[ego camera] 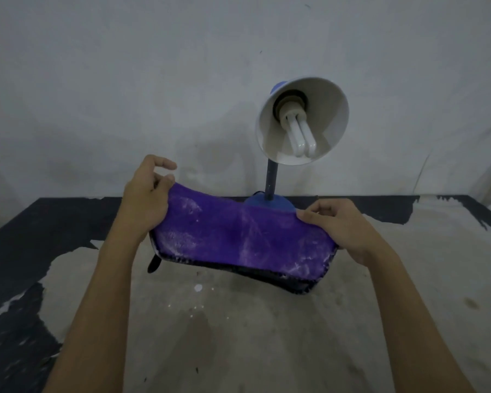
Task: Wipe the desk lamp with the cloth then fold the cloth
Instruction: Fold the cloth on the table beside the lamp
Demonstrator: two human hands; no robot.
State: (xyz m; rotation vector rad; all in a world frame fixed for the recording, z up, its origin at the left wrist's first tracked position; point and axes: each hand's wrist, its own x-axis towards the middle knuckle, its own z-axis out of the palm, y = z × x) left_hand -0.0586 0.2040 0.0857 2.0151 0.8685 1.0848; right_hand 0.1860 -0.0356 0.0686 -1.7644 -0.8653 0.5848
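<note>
A purple cloth [233, 239] with white dusty smears and a dark stitched edge hangs stretched between my hands above the table. My left hand [148, 199] pinches its upper left corner. Its upper right corner is pinched by my right hand [343, 228]. The cloth's lower part is doubled under, showing a dark underside. Behind it stands the desk lamp [301, 120], with a white shade tilted toward me, a bare compact bulb, a dark neck and a blue base [281, 204] partly hidden by the cloth.
The table [238, 336] has a worn top, pale in the middle with black peeling patches at the left and along the far edge. A pale wall [125, 80] rises right behind the lamp.
</note>
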